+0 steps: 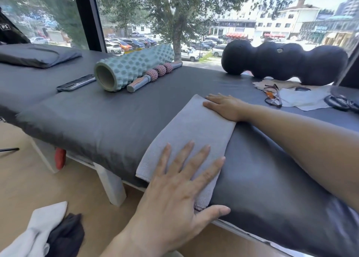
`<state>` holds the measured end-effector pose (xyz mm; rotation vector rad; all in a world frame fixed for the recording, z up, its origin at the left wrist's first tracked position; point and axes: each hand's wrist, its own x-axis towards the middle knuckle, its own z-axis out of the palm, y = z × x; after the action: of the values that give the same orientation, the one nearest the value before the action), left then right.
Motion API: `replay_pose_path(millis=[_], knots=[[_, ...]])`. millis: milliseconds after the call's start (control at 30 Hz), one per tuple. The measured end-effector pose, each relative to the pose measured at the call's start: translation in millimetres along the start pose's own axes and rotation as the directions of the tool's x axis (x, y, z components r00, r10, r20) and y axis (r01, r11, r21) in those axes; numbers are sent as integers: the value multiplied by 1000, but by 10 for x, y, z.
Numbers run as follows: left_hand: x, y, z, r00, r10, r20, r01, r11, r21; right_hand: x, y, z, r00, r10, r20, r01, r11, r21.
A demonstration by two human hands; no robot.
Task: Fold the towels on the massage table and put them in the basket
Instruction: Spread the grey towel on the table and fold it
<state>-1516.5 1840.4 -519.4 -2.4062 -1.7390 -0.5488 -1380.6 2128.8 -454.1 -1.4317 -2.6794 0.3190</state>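
Observation:
A grey towel (191, 128) lies folded into a long strip across the dark massage table (101, 120), running from the near edge towards the window. My left hand (180, 184) lies flat on the towel's near end, fingers spread and straight, thumb on the table edge. My right hand (223, 106) rests flat on the towel's far right corner, fingers straight. No basket is in view.
On the table's far side lie a teal foam roller (132, 68), a pink massage stick (153, 75), a phone (76, 82), a black peanut roller (283, 62), glasses (273, 95) and light cloths (303, 99). A dark pillow (37, 55) sits far left. White and black cloth (38, 233) lies below left.

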Motion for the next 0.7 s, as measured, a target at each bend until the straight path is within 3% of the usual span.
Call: replay_pose_path(millis=[100,133,267,333,433,533,600,700], knots=[[19,21,-45,999,-43,-1,43,997,-63,-65,-64,-126,972,53,-229,-34,996,86],[30,33,-72,998,-55,-19,53,995,-88,-80,-75,-206,966,97,-239,-72,991,113],[111,-27,-233,984,-126,-125,91,963,-254,-109,-50,-401,971,219,94,-227,971,81],[175,-151,-286,961,-188,-202,132,956,-262,-114,-11,-435,951,245,186,-272,952,137],[243,-282,-255,965,-227,-132,203,963,-175,-99,48,-575,921,267,285,-345,898,273],[250,-266,-202,972,-216,-88,203,970,-138,-152,-10,-654,856,299,422,-432,861,268],[255,-245,-205,973,-214,-86,201,969,-142,-163,-33,-692,862,340,375,-447,859,249],[292,-250,-243,967,-250,-53,237,954,-182,-196,-30,-828,929,321,183,-365,878,311]])
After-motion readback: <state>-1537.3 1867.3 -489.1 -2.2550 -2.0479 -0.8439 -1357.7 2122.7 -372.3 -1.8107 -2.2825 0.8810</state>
